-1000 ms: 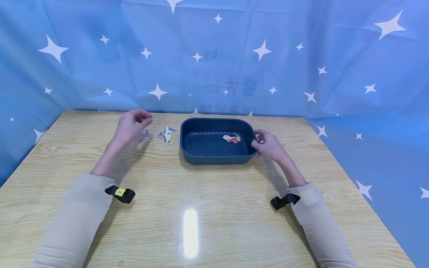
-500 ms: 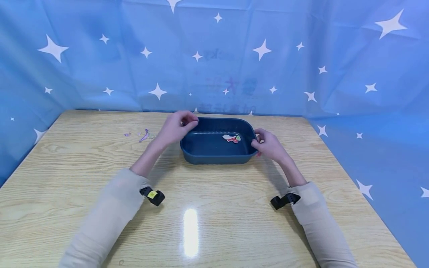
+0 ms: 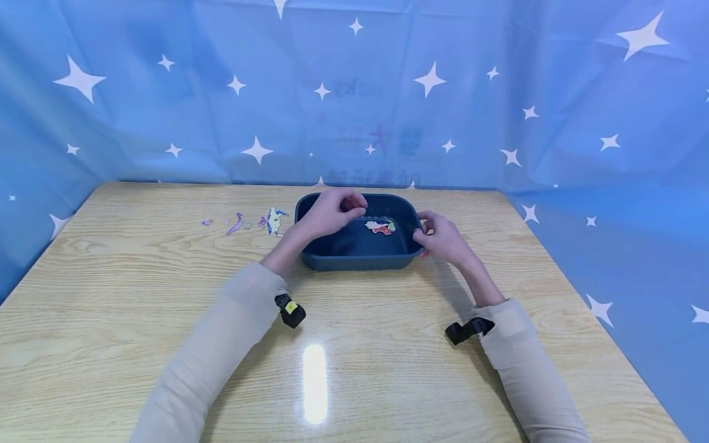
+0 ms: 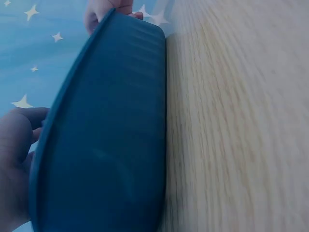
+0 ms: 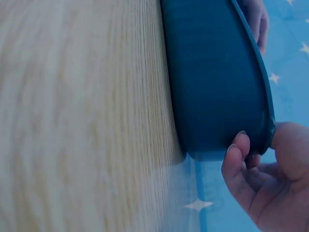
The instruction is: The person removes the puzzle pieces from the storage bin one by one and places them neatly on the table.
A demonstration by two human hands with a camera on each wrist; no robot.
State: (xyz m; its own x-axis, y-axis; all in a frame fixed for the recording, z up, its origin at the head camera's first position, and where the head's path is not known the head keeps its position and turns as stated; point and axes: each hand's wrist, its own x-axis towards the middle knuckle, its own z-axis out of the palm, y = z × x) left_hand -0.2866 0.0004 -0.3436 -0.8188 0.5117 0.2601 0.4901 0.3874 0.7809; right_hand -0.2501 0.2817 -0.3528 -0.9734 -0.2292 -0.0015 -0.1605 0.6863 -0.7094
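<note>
Your right hand (image 3: 443,239) is clamping thumb and fingers on the right end of the blue tub (image 3: 360,263); your left hand (image 3: 331,212) is hovering over it, whether pinching anything you can't tell, and a red-and-white cutout (image 3: 380,228) is lying inside.

In the left wrist view, the fingertips of the bare left hand (image 4: 14,166) are obscured by the wall of the dark blue, oblong plastic basin (image 4: 106,121), which is cut off by the lower edge; whether anything is pinched cannot be determined. In the head view, part of the basin's interior is covered by that hand. The tiny, irregular purple pieces (image 3: 236,224) are too small to be identified. Both beige fabric sleeves (image 3: 194,363) are cut off below.
</note>
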